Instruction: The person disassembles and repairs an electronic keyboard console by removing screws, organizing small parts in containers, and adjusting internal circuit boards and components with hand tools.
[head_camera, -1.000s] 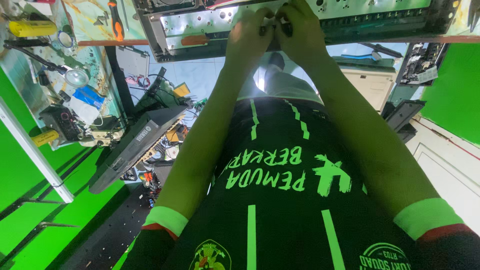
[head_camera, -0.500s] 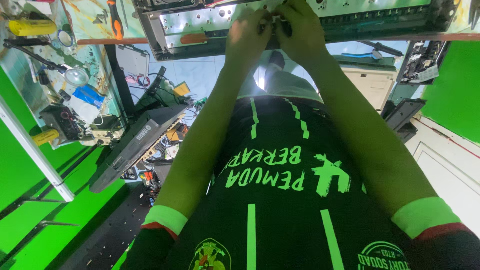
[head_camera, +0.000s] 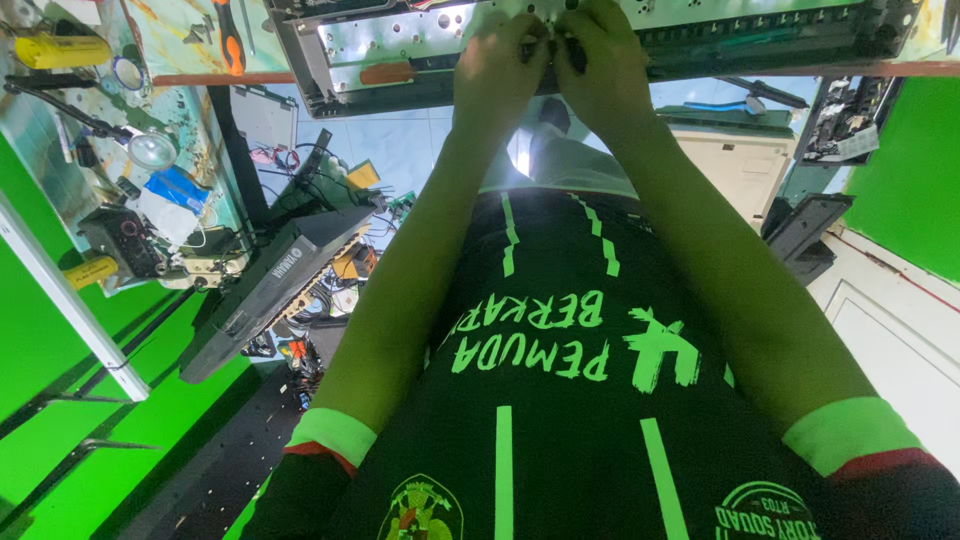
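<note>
Metal chassis (head_camera: 400, 40) edge is pinched by left hand (head_camera: 497, 62) and right hand (head_camera: 603, 60), fingers curled together.

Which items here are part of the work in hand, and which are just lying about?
In use: left hand and right hand, both pressed together on the opened metal chassis.

Lying about: yellow cylinder, magnifier lamp, dark keyboard casing, orange-handled pliers.

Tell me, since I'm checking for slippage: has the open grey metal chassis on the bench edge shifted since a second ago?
No. The open grey metal chassis sits as before against the orange bench edge.
</note>
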